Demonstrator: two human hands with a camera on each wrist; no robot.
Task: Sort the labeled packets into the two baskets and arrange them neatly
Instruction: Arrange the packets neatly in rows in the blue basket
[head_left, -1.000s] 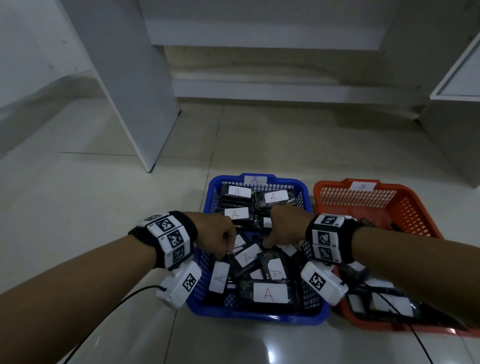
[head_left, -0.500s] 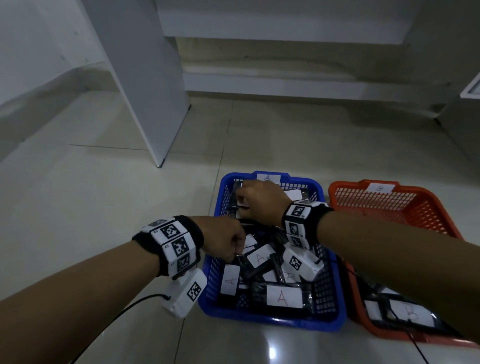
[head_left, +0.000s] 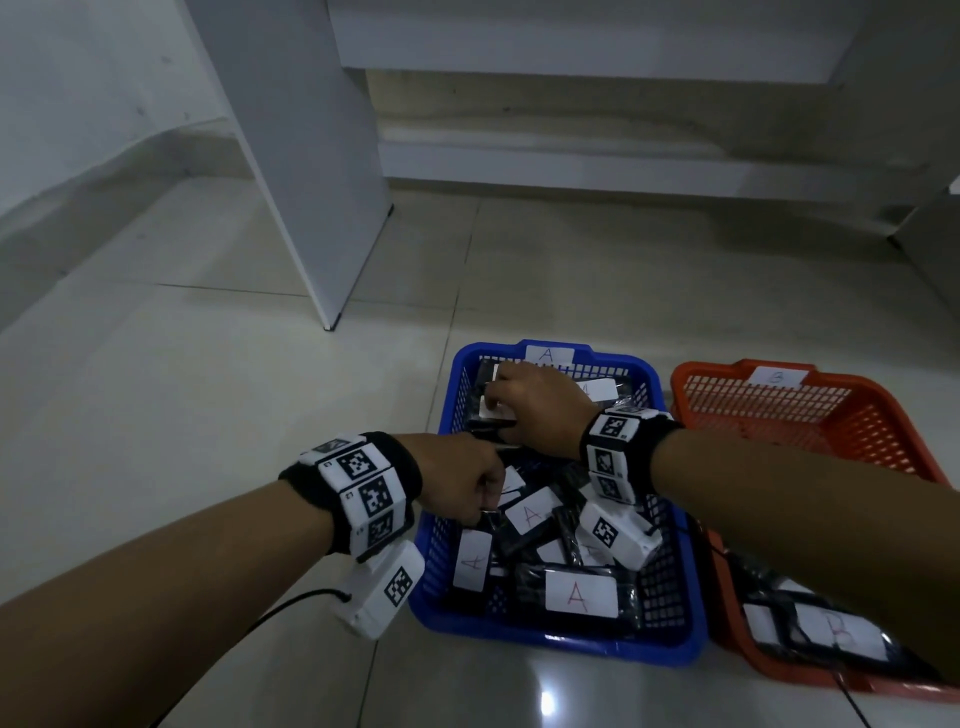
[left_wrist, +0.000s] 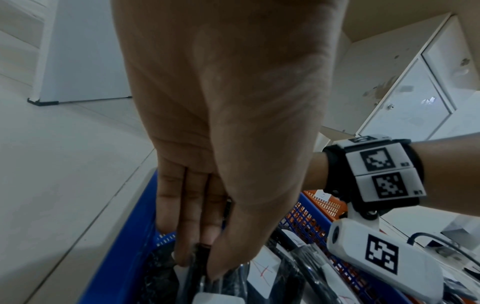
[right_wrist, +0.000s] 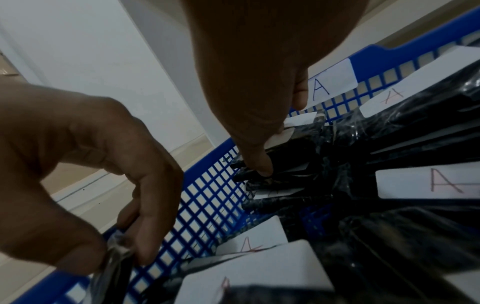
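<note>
The blue basket (head_left: 550, 642), tagged A, holds several black packets with white A labels (head_left: 579, 595), lying jumbled. To its right, the orange basket (head_left: 696, 374), tagged B, has B-labelled packets (head_left: 836, 631) at its near end. My left hand (head_left: 480, 506) is over the blue basket's left side. There it pinches the edge of a black wrapped packet (left_wrist: 200, 257) between thumb and fingers. My right hand (head_left: 501, 410) reaches into the far left corner and grips a stacked packet (right_wrist: 291, 144), thumb on its near face. My palms hide the gripped packets' labels.
Both baskets sit on a pale tiled floor (head_left: 208, 415). A white cabinet panel (head_left: 311, 208) stands behind and to the left. A low white shelf base (head_left: 571, 166) runs along the back. My right forearm crosses over the orange basket.
My right hand has moved from the middle of the blue basket to its far left corner. My left hand has stayed at the left side, still pinching its packet.
</note>
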